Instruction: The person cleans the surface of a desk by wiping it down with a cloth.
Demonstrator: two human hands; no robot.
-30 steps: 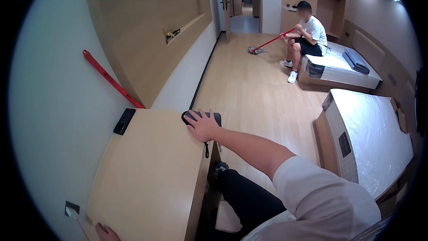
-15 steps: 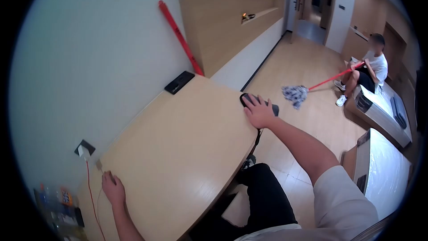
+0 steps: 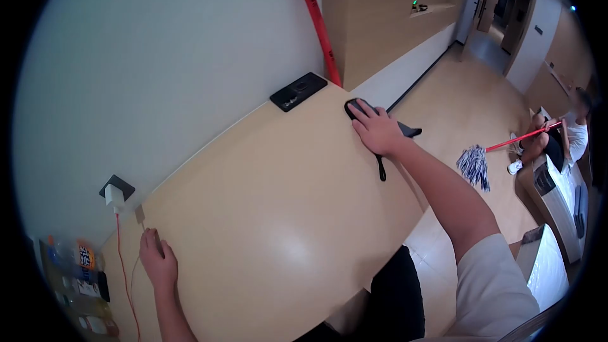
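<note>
On the far right corner of the wooden table, my right hand [image 3: 378, 132] lies with spread fingers over a dark pouch-like item [image 3: 409, 130]. A black strap [image 3: 381, 168] hangs from beside that hand. My left hand [image 3: 158, 265] rests at the table's left part, its thumb apart from its extended fingers, and nothing can be seen in it. Near it, a white charger [image 3: 114, 198] with a red cable sits in a wall socket. A black phone-like object [image 3: 298, 92] lies at the table's [image 3: 253, 196] back edge by the wall.
A red pole [image 3: 316, 22] leans at the wall corner. Bottles [image 3: 79, 259] stand at the lower left. To the right, a person [image 3: 573, 133] sits on a wrapped mattress [image 3: 560, 196], holding a red-handled mop [image 3: 475, 166]. An open doorway [image 3: 500, 19] is at the back right.
The view has swung left and down, bringing the bottles and more of my left forearm into sight. The mop head has come nearer along the floor. My right hand stays on the dark item.
</note>
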